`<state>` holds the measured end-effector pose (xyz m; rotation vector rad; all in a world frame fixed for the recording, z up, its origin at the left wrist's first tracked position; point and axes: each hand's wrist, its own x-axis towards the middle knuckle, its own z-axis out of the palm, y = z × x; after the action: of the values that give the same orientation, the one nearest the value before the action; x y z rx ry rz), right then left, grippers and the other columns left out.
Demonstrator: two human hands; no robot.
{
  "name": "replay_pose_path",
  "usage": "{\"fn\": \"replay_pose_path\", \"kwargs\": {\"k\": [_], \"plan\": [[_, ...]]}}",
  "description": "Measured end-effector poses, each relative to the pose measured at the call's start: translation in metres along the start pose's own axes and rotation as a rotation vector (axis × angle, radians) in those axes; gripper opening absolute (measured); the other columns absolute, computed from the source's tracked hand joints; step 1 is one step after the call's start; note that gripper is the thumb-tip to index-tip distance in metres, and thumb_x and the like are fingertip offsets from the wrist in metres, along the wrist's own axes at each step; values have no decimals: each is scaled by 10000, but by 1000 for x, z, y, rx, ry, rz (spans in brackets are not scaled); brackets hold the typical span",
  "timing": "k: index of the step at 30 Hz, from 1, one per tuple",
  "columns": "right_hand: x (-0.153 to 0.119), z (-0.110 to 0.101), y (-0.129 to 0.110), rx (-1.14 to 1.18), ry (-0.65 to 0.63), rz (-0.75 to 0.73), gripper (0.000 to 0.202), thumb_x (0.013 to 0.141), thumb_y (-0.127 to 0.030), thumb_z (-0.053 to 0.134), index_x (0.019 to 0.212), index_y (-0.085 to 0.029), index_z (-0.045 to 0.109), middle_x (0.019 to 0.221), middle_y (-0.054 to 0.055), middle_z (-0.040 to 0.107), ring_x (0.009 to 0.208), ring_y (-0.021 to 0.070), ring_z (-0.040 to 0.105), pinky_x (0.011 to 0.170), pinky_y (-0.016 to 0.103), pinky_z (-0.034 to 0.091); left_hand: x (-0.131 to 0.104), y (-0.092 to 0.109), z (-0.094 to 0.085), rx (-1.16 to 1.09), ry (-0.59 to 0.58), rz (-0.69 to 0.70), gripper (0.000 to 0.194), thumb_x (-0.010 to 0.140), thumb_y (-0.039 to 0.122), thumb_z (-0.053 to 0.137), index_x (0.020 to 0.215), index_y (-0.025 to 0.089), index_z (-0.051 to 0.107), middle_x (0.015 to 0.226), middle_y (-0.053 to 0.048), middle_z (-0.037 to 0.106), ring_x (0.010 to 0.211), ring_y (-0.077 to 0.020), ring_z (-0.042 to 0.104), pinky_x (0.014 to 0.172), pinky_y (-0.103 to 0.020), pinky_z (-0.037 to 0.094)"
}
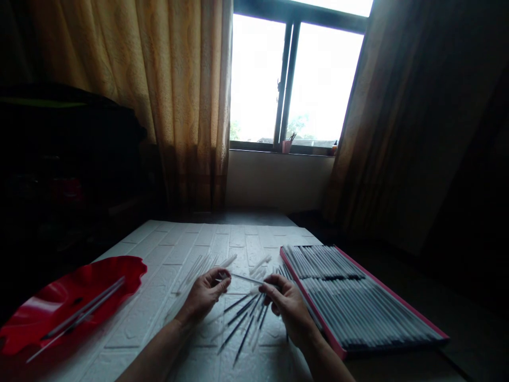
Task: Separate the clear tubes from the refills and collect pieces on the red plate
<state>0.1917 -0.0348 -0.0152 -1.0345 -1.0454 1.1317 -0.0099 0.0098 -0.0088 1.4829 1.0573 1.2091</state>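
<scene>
Left hand (209, 289) and right hand (284, 300) are both pinching one thin rod (246, 278), holding it between them above the white brick-pattern bench (159, 276). Dark sticks (242, 326) are lying fanned out below; clear tubes (196, 271) are lying near the left hand. Pink-edged box (337, 347) is sitting right, holding rows of pens (369, 313); red tray (133, 265) is sitting left.

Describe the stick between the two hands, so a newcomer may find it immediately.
Find the white brick-patterned table, then the pink-edged box at right. Left of it, one thin pale stick spans left hand to right hand; the neighbouring dark sticks lie loose.
</scene>
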Motion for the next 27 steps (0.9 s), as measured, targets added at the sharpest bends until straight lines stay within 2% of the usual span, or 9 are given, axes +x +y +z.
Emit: {"fn": "replay_pose_path", "kwargs": {"k": [5, 9, 13, 17, 20, 24, 27], "plan": [[3, -1, 4, -67, -15, -27, 332, 646, -449, 736, 760, -167, 603, 518, -32, 569, 395, 59, 382, 371, 176, 197, -3, 1, 1, 86, -1, 58, 402, 617, 465, 740, 882, 165, 713, 620, 28, 591, 539, -104, 477, 487, -210, 354], [6, -2, 8, -128, 19, -47, 304, 636, -437, 721, 736, -173, 606, 503, -39, 554, 372, 62, 373, 354, 184, 188, -3, -3, -1, 169, 5, 142, 353, 683, 447, 700, 909, 177, 735, 766, -22, 657, 617, -126, 527, 582, -233, 424], [3, -1, 0, -182, 29, -98, 238, 641, -391, 707, 672, -175, 611, 531, -29, 575, 420, 88, 455, 387, 196, 296, -4, -2, -4, 383, -31, 314, 292, 768, 387, 619, 971, 217, 740, 819, -30, 633, 661, -134, 564, 626, -233, 457], [0, -1, -8, -197, 4, -110, 221, 620, -372, 718, 666, -160, 673, 542, -19, 593, 451, 97, 480, 433, 214, 359, -6, 3, -8, 542, -68, 389, 264, 792, 341, 584, 985, 236, 730, 809, -28, 639, 666, -141, 584, 643, -238, 463], [0, -4, -9, -154, -38, -22, 300, 592, -396, 736, 756, -145, 733, 560, 0, 625, 448, 92, 473, 430, 215, 349, -5, 6, -11, 508, -70, 311, 229, 777, 387, 607, 896, 217, 703, 744, -13, 647, 629, -148, 578, 613, -246, 454], [-1, -8, -10, -152, -179, 78, 338, 604, -426, 747, 780, -138, 756, 566, 2, 625, 433, 61, 440, 425, 189, 320, -3, 11, -16, 216, -169, 78, 386, 691, 531, 665, 843, 176, 650, 620, 33, 565, 505, -110, 477, 507, -234, 400], [-3, -9, -9, -198, -274, 85, 385, 628, -475, 736, 815, -139, 757, 536, -20, 580, 410, 45, 376, 409, 180, 274, -4, 19, -21, 86, -226, 0, 436, 615, 544, 736, 815, 163, 665, 633, 38, 550, 518, -88, 428, 493, -214, 344]]}}
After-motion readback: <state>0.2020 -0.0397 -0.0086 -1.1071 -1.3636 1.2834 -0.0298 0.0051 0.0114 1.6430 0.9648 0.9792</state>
